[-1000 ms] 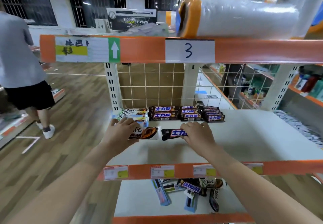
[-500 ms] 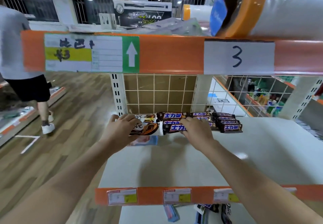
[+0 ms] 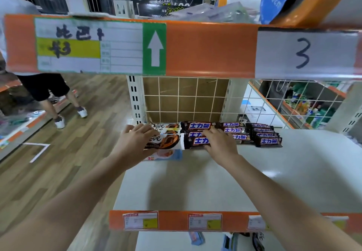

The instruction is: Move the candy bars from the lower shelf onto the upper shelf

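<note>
Both bars now sit farther back: left hand (image 3: 135, 143) grips Dove bar (image 3: 166, 141), right hand (image 3: 219, 143) grips 士力架 bar (image 3: 195, 141).

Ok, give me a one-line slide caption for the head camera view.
Left hand places a Dove bar and right hand a Snickers bar against the candy rows on the upper shelf.

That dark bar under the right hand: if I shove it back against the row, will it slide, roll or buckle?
The dark bar looks flat-sided, so it should slide, not roll. Its glossy wrapper on the smooth white shelf likely slips easily. The straight shape under the right hand suggests it is stiff; only the crimped end may crumple against the Dove bar.
</note>
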